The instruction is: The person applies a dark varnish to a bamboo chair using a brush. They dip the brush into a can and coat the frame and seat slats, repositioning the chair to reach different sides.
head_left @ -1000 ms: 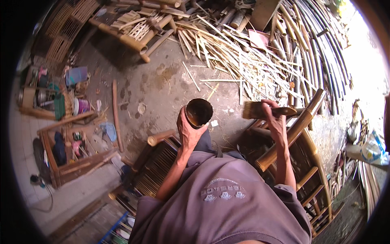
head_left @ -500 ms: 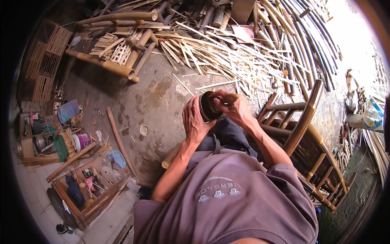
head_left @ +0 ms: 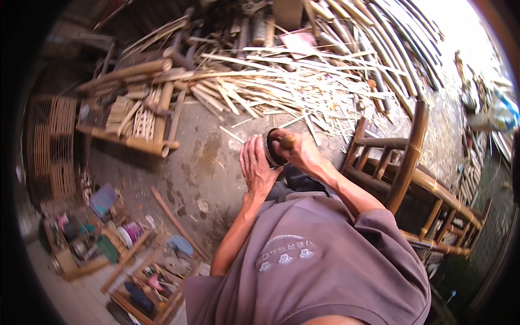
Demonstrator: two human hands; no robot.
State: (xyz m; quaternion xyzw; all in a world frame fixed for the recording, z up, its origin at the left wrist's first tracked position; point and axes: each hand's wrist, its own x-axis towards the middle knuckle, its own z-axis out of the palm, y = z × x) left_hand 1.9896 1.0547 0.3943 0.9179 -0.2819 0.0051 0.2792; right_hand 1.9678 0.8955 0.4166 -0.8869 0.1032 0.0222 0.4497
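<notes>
Cup [head_left: 275,156] at 12 o'clock from the shirt [head_left: 319,254], clasped by the left hand [head_left: 257,170]; the right hand [head_left: 304,154] grips a brush [head_left: 288,141], bristles hidden. Loading it seems the step; lifting out would call for steadiness. Bamboo chair [head_left: 407,168] at 2 o'clock; farther, bamboo strips [head_left: 260,82] at 12.

Cannot see the brush [head_left: 289,141] beyond its handle tip, past the right hand [head_left: 302,156] at the mouth of the dark cup [head_left: 268,152]. Cannot make out the cup's contents, nor most of its outer wall behind the left hand [head_left: 254,169]. Cannot sort the tiny, blurred items [head_left: 154,282] in the wooden box [head_left: 177,299] or follow its frame past the lower edge.
</notes>
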